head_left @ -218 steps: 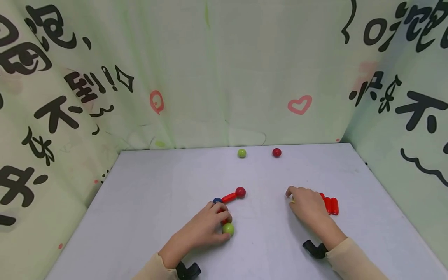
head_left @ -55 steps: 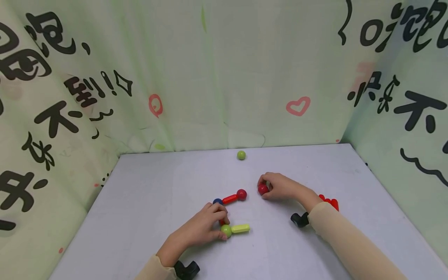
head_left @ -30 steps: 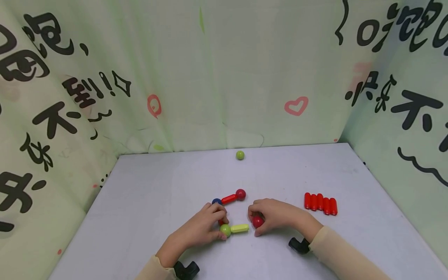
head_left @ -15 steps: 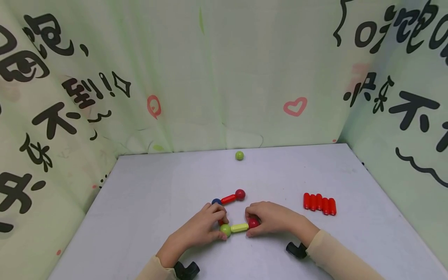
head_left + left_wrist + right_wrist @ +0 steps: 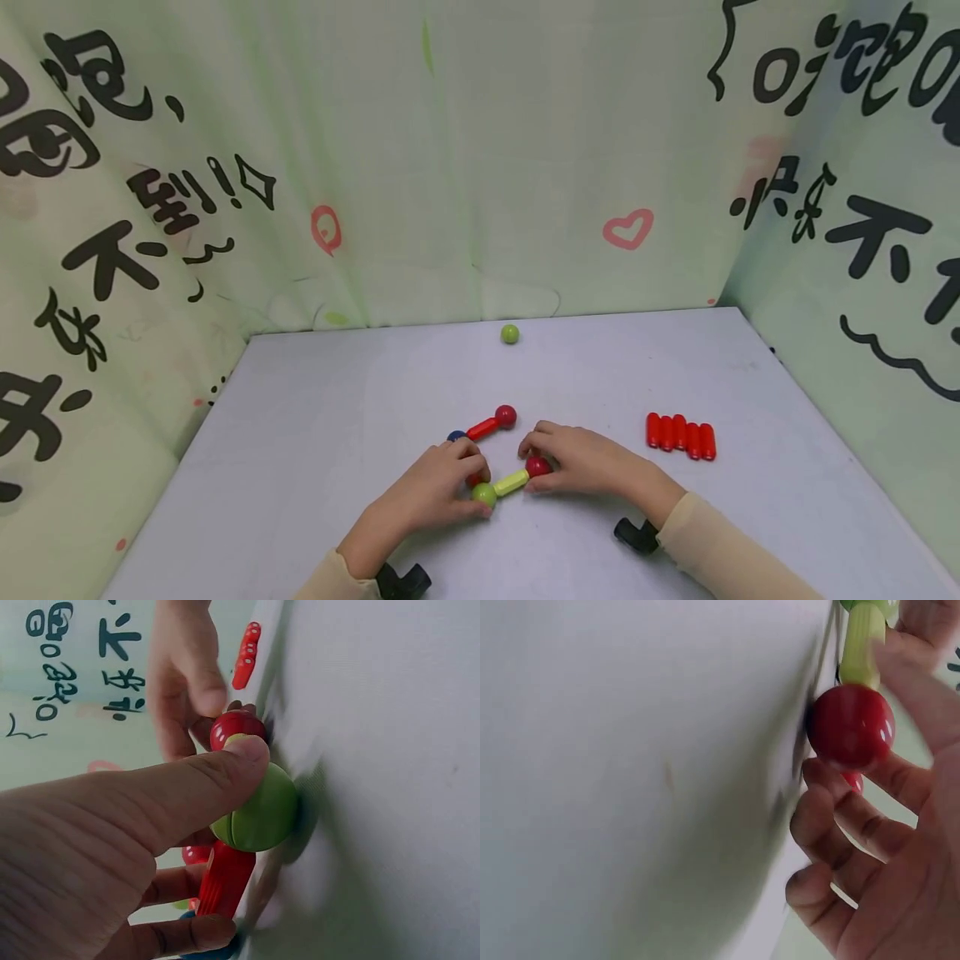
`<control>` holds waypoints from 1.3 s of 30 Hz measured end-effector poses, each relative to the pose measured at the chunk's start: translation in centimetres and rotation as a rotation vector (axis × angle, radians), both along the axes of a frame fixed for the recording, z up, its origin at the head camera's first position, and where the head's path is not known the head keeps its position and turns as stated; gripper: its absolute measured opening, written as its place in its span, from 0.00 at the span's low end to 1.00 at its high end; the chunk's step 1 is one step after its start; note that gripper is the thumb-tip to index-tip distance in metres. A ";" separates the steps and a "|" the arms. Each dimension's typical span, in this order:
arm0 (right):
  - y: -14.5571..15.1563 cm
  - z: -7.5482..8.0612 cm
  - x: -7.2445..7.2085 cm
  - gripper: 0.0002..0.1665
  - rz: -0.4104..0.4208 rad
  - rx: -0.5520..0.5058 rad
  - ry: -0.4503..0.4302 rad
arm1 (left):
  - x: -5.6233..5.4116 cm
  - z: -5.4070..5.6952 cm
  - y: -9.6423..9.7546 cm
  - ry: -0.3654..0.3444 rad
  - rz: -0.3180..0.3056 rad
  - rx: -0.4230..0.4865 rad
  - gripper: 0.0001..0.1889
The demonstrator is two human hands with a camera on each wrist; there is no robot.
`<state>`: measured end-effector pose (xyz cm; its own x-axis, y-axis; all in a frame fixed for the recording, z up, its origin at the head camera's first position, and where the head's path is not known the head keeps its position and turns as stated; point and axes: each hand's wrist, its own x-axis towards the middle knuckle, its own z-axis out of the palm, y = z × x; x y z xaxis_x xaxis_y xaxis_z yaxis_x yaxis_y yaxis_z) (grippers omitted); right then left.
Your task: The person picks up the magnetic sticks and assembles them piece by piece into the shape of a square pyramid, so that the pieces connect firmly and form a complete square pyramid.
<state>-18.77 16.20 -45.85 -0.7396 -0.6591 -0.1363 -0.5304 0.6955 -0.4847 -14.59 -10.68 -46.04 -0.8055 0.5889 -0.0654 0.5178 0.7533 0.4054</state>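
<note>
Your left hand [image 5: 431, 490] grips a green ball [image 5: 484, 495] and your right hand [image 5: 588, 460] holds a red ball [image 5: 537, 467], with a yellow stick [image 5: 512, 482] between them touching both, near the middle of the white table [image 5: 330, 408]. Five red sticks [image 5: 680, 434] lie side by side farther right.

green ball [image 5: 483, 495], yellow-green rod [image 5: 512, 483], red ball [image 5: 537, 466], blue ball [image 5: 456, 435].
</note>
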 end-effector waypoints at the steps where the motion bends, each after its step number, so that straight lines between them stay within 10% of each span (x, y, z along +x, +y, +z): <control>1: 0.2 0.2 0.0 0.27 -0.018 -0.005 -0.009 | 0.0 0.0 0.0 0.000 0.003 -0.011 0.16; 16: 8.0 3.2 0.5 0.24 -0.588 0.241 0.149 | -0.8 1.3 0.7 0.045 0.063 0.008 0.10; 27: 8.5 2.0 -0.1 0.17 -0.575 0.217 0.170 | -2.7 1.0 1.5 0.038 0.178 0.090 0.17; 39: 7.0 1.5 -0.1 0.12 -0.483 0.122 0.085 | -2.2 0.2 1.3 0.063 0.307 0.102 0.25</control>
